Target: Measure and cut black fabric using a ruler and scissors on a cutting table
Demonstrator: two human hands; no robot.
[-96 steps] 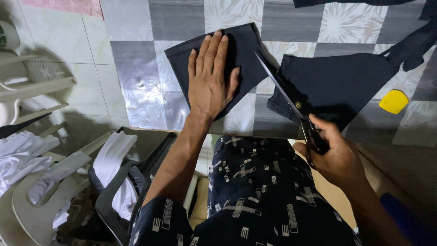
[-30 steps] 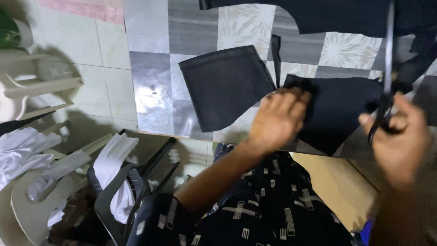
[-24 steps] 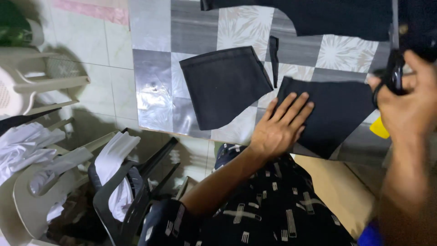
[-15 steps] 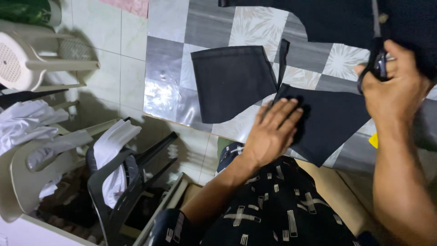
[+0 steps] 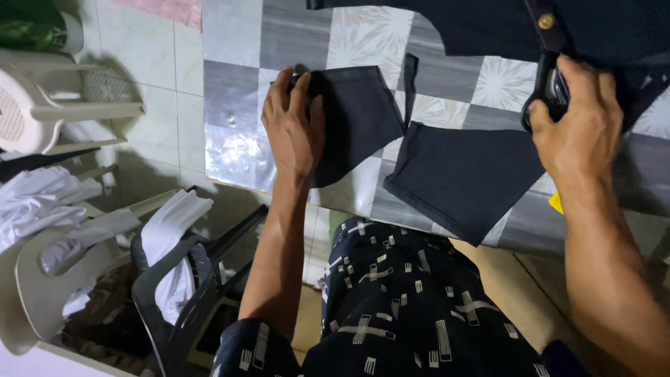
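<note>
Nearest, my lap in dark patterned cloth [image 5: 412, 300]. To my left, a black plastic chair [image 5: 188, 279] draped with white cloth [image 5: 171, 244], pale plastic chairs [image 5: 63, 112] beyond. On the checkered table [image 5: 230, 105], my left hand [image 5: 293, 129] lies flat, fingers spread, pressing the left edge of a cut dark fabric piece [image 5: 359, 115]. Just right of it, a second dark piece [image 5: 460, 178] lies near the table's front edge. Farther right, my right hand [image 5: 579, 122] is closed around black scissor handles [image 5: 548, 94], blades pointing away over a larger dark cloth [image 5: 488, 24] at the far edge.
</note>
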